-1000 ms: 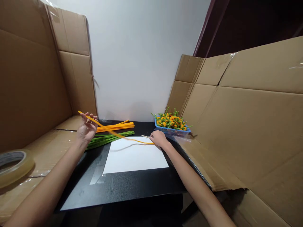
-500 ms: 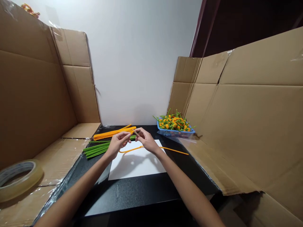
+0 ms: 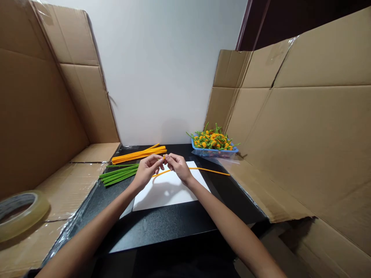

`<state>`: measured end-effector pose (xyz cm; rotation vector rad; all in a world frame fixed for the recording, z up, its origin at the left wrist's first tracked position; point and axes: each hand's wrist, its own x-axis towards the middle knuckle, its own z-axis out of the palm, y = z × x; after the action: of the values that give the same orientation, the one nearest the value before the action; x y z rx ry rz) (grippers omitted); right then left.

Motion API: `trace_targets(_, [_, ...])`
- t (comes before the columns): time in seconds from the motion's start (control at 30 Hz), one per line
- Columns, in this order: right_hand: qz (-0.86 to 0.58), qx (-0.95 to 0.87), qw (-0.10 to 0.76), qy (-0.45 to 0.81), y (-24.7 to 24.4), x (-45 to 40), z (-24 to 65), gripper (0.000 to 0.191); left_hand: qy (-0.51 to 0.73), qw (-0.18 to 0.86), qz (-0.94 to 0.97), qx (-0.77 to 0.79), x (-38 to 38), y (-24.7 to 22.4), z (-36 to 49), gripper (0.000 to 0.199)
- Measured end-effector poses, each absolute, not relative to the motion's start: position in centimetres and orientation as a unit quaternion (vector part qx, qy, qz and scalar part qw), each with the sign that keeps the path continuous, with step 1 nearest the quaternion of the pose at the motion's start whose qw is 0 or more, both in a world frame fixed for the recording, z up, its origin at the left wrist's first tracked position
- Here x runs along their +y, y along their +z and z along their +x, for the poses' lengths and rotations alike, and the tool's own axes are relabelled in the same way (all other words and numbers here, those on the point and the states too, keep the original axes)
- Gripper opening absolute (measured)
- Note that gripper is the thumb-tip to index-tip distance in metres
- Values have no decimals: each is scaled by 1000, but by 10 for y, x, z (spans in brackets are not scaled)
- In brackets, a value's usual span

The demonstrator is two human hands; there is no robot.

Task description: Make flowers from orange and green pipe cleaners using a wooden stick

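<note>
a broad band of black surface runs between its near edge and the white sheet. over the sheet, left hand and right hand pinch closed on a yellow bit, mostly hidden. orange strip, partly covered, ends near the right edge.

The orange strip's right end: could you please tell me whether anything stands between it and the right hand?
Nothing visible does: the orange strip runs uncovered from behind the right hand; the blue basket stands beyond.
</note>
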<state>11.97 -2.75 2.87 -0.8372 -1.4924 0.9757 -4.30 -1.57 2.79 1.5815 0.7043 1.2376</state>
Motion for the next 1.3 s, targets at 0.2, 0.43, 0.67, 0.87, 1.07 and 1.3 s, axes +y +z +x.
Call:
trace_targets(0.2, [-341, -617, 552, 445, 33, -32, 120, 43, 498, 451, 686, 278, -13, 31, -48, 34])
trace_targets(0.43, [-321, -619, 537, 475, 32, -32, 123, 39, 481, 419, 716, 284, -15, 36, -53, 31])
trace_targets(0.67, [-304, -633, 512, 494, 34, -31, 127, 40, 466, 437, 724, 260, -12, 35, -55, 30])
trace_targets(0.87, [-296, -683, 409, 528, 40, -31, 142, 37, 408, 385, 788, 253, -6, 39, -65, 30])
trace_targets(1.07, [-366, -811, 229, 394, 42, -34, 150, 39, 279, 325, 863, 269, -10, 49, -72, 15])
trace_targets(1.3, [-552, -826, 104, -45, 33, -49, 112, 35, 277, 188, 842, 422, -26, 42, -55, 10])
